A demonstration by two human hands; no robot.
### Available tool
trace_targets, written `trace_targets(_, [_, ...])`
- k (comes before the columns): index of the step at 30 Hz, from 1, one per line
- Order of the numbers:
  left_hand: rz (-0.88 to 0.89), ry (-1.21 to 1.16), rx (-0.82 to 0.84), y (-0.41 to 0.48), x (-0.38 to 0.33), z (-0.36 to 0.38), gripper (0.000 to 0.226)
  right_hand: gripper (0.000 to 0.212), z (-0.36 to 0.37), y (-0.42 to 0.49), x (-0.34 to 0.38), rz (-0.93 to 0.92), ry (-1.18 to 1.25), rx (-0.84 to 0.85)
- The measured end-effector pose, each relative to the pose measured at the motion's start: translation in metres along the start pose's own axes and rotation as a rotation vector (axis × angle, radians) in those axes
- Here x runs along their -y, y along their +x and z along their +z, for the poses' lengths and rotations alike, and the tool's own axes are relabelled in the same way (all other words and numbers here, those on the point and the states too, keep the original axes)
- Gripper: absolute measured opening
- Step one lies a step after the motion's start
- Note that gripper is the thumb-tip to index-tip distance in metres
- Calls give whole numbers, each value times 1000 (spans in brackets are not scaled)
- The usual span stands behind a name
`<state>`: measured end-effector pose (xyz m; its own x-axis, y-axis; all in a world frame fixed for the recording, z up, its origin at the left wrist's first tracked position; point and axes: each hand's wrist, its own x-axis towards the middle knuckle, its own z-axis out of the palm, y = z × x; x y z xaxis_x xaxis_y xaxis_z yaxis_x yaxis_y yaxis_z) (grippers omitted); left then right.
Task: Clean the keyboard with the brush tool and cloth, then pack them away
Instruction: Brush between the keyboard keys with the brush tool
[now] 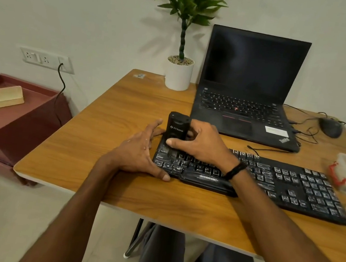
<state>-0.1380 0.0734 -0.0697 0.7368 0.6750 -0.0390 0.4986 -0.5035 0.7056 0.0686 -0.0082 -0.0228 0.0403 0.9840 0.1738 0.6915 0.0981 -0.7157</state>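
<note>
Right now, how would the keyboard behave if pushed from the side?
Probably slides rather than tips: the keyboard lies flat and low on the smooth table. Likely stiff and light; the left hand braces its left end while the right hand grips the brush tool on the keys.

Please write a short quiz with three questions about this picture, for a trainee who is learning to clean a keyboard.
1. True or false: the right hand grips the brush tool at the left end of the keyboard.
2. What stands on the table to the left of the laptop in the picture? A) a cup B) a potted plant C) a lamp
3. Which hand wears the black wristband?

Key: 1 true; 2 B; 3 the right one.
</note>
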Motion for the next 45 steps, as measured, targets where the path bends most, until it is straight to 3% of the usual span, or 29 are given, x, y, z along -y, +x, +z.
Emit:
trace_targets(2, [0,12,4,0,-1,-1,156,47,-1,2,-1,1,-34,-56])
trace_targets(5, [6,11,-6,1,-1,-1,154,54,3,0,-2,37,86,118])
trace_targets(9, [8,22,-15,0,-1,-1,156,50,3,3,1,-32,-41,-85])
trace_targets(12, [14,13,-30,0,0,-1,151,47,4,3,2,12,97,97])
trace_targets(16, [24,-2,-25,1,2,0,151,50,12,4,4,-32,30,-5])
trace_targets(19, [21,2,-38,0,1,0,143,47,8,7,7,-7,35,98])
trace_targets(24, [51,67,-72,1,-3,4,116,50,25,8,12,-38,-1,66])
trace_targets(28, [11,11,-21,1,2,0,150,48,-13,10,10,55,-101,151])
trace_targets(30, [4,26,0,1,1,-1,155,50,-30,7,4,98,-131,163])
trace_targets(36, [23,76,-51,6,-2,2,132,51,17,6,14,-14,22,123])
trace_targets(42, [6,34,-23,4,-2,0,153,51,-23,6,11,49,-159,195])
trace_targets(45, [22,72,-31,7,-4,3,134,51,5,5,12,-3,-76,151])
